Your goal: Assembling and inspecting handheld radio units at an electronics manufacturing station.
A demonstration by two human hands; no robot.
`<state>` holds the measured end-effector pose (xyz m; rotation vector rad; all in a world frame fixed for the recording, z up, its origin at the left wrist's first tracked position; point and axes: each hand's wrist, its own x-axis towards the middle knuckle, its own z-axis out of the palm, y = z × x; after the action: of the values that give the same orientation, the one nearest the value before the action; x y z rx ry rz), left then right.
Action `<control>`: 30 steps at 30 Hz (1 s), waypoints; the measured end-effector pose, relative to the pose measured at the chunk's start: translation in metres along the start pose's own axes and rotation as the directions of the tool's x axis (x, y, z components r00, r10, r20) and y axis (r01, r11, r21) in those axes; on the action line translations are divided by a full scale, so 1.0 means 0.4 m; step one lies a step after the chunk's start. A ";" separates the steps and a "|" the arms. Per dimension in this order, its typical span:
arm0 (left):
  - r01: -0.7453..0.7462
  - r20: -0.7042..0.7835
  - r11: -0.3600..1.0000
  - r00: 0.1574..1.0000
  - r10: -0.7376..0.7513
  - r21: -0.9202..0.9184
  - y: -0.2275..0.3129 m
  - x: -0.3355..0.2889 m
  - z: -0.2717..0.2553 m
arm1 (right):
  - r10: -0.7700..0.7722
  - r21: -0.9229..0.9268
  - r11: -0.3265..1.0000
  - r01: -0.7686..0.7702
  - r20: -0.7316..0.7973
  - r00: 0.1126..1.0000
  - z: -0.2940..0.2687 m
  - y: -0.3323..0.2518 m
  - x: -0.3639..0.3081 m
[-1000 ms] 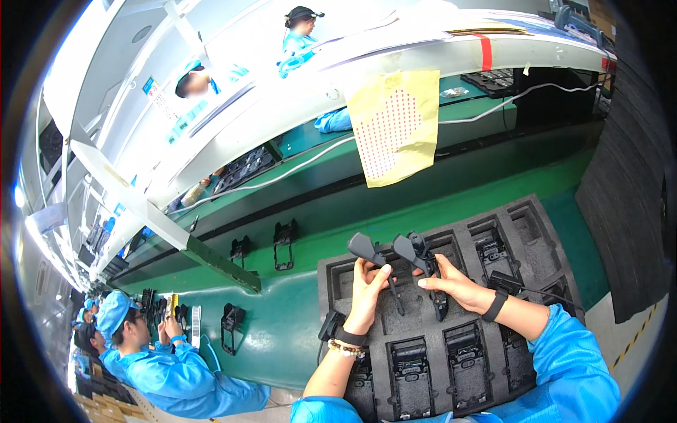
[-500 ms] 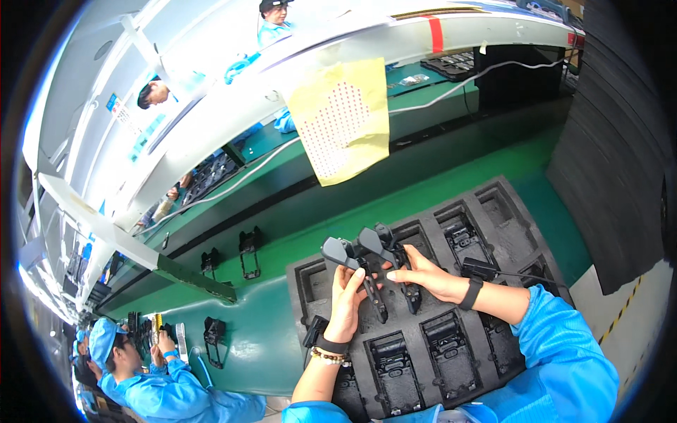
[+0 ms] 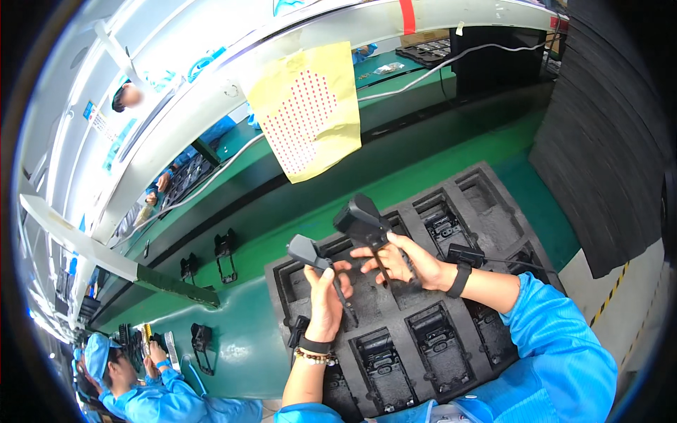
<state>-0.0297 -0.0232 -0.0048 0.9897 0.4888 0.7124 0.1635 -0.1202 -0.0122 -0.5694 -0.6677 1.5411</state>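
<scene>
My left hand (image 3: pixel 326 302) is closed on a black housing part (image 3: pixel 307 251) that has a blocky dark-grey head and a slim black frame below it. A second black housing part (image 3: pixel 362 220), similar in shape, is gripped in my right hand (image 3: pixel 417 262), with some fingers stretched out toward the left. Both parts are held apart above a dark foam tray (image 3: pixel 443 299). In the tray's pockets lie several black frames, such as this black frame (image 3: pixel 388 363). Each wrist wears a black strap, and the left also has a beaded bracelet (image 3: pixel 315 358).
A black box with a cable (image 3: pixel 465 255) rests by my right forearm. To the left, a person in blue (image 3: pixel 134 374) works at the green table (image 3: pixel 240 338), where more black frames (image 3: pixel 224 255) lie. A yellow sheet (image 3: pixel 303 113) hangs ahead; dark sheets (image 3: pixel 606 141) stand at right.
My hands have drawn apart, each with its housing part. The right one has tilted and risen, turning its head part. The whole view has shifted slightly.
</scene>
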 end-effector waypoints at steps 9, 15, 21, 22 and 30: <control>-0.115 -0.044 0.993 0.993 0.113 -0.042 0.036 0.036 -0.066 | -0.104 -0.088 0.992 0.091 -0.158 0.982 -0.019 -0.058 0.009; -0.086 -0.032 0.994 0.996 0.084 -0.065 0.020 0.035 -0.044 | -0.124 0.026 0.992 0.127 -0.115 0.986 -0.021 -0.058 0.009; -0.078 -0.007 0.991 0.997 0.078 -0.107 0.016 0.036 -0.054 | -0.091 0.023 0.995 0.095 -0.119 0.989 -0.027 -0.052 0.009; -0.079 -0.008 0.991 0.997 0.079 -0.107 0.018 0.036 -0.053 | -0.088 0.029 0.995 0.093 -0.126 0.988 -0.029 -0.052 0.009; -0.088 0.009 0.993 0.996 0.089 -0.074 0.016 0.037 -0.076 | -0.085 0.014 0.996 0.088 -0.148 0.985 -0.015 -0.057 0.006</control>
<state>-0.0418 0.0075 -0.0142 0.9504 0.4067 0.7975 0.1837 -0.1167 -0.0003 -0.6248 -0.5555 1.4085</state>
